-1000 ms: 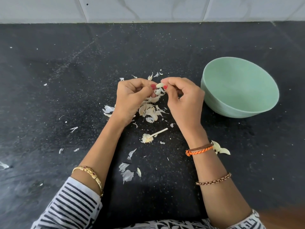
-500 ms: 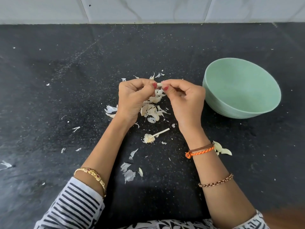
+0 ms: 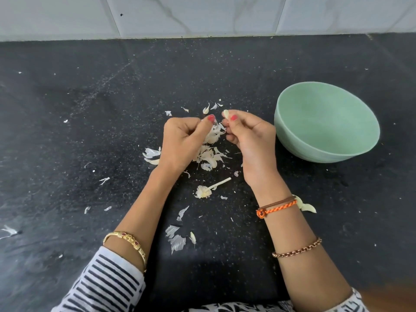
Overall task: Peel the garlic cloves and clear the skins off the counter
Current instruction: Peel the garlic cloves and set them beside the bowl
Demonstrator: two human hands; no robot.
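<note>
Working over the dark counter [image 3: 90,122], I am partway through the peeling step, with the clearing not yet started. The green bowl [image 3: 360,122] is sitting to my right, near my right hand, and I cannot see anything lying in it. The skins [image 3: 208,155] are lying in a loose heap under and between my hands, with more flakes scattered toward me and off to the left, and a bare stem [image 3: 209,188] is resting just below the heap. My left hand [image 3: 182,143] is curled, thumb pressing on a scrap of skin, I judge. My right hand [image 3: 249,136] is pinching a clove [image 3: 226,114] at the fingertips, just clear of my left thumb. The clove is looking nearly bare, so I am probably about to drop it into the bowl, which is calling only for a short reach to the right.
</note>
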